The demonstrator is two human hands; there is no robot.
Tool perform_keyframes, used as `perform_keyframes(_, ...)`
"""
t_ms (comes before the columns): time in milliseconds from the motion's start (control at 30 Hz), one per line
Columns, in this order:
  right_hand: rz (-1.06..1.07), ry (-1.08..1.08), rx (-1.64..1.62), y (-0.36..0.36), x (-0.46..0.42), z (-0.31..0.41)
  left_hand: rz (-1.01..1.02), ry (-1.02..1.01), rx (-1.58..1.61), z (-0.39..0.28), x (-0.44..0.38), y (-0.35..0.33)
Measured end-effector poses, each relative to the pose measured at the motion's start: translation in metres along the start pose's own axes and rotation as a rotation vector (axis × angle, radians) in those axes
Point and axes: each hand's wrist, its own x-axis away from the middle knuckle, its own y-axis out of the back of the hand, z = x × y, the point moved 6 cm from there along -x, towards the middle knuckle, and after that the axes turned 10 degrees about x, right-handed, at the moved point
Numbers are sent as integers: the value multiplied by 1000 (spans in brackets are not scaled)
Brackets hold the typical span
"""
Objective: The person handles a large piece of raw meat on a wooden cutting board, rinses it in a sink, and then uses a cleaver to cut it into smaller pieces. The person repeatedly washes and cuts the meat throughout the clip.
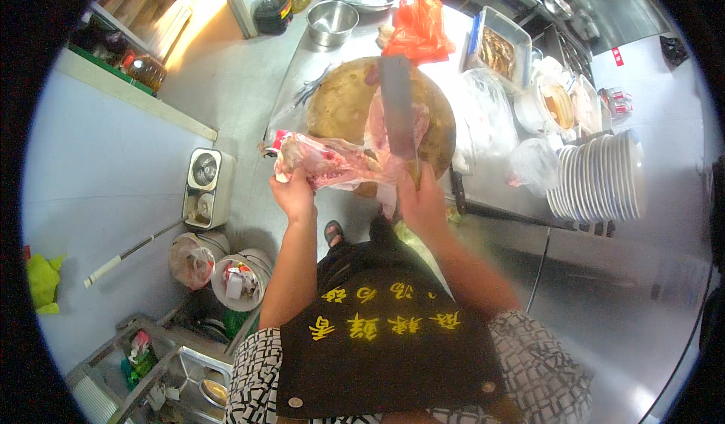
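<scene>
My left hand grips the left end of a raw poultry carcass, which stretches across the near edge of a round wooden chopping block. In my right hand is the handle of a cleaver; its broad blade points away from me over the block. Pink raw meat lies under and beside the blade, partly hidden by it. Whether the right fingers also pinch the carcass's right end, I cannot tell. A small dark-red piece of meat sits near the block's far side.
Beyond the block are steel bowls and an orange plastic bag. To the right are a black knife handle, clear bags, food tubs and stacked plates. Buckets and a mop bucket stand at floor left.
</scene>
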Motion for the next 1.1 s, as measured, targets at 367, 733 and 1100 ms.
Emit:
perform_keyframes(367, -140, 133, -190, 26, 12, 31, -25, 80, 119, -20, 28, 1)
perform_keyframes(733, 367, -217, 295, -74, 39, -95, 25, -80, 157, -61, 26, 3)
perform_keyframes(1100, 402, -21, 351, -82, 25, -131, 198, -139, 323, -134, -26, 45)
